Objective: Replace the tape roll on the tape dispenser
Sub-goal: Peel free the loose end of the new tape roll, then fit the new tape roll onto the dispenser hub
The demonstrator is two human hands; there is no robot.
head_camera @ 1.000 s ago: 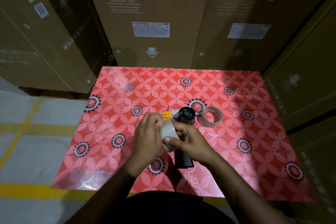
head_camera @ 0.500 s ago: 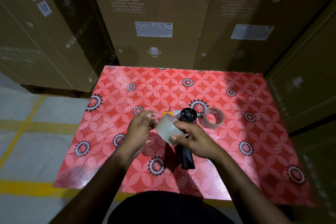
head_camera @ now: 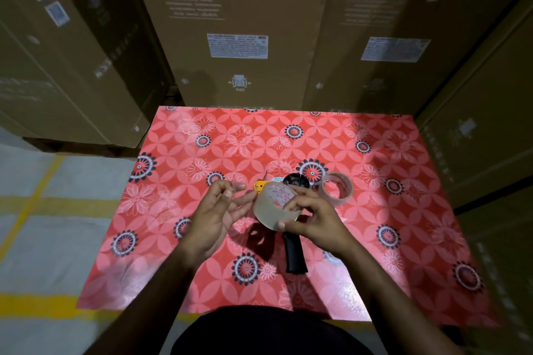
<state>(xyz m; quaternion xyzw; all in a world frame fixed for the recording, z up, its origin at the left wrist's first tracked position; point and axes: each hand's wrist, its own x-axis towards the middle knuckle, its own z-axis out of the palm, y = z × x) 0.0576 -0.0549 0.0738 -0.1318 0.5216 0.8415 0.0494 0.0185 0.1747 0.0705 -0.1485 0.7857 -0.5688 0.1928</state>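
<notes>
Right hand: our right hand point(head_camera: 314, 217) pinches the new tape roll point(head_camera: 274, 206) by its rim, fingers curled round it, holding it above the table.
Left hand: our left hand point(head_camera: 219, 210) is open and empty, fingers spread, just beside the roll, perhaps hunting for the tape's loose end; we cannot tell.
Tape dispenser: the tape dispenser point(head_camera: 294, 251) lies flat on the red flowered tablecloth point(head_camera: 187, 268) under our hands, black handle towards us, its hub bare.
Old roll: a nearly spent roll point(head_camera: 336, 189) lies on the cloth just beside the dispenser's head.
Progress: old roll looks off; we judge that mounting and threading the new one remain.
Containers: only closed cardboard boxes point(head_camera: 230, 23) behind the table; contents hidden.
</notes>
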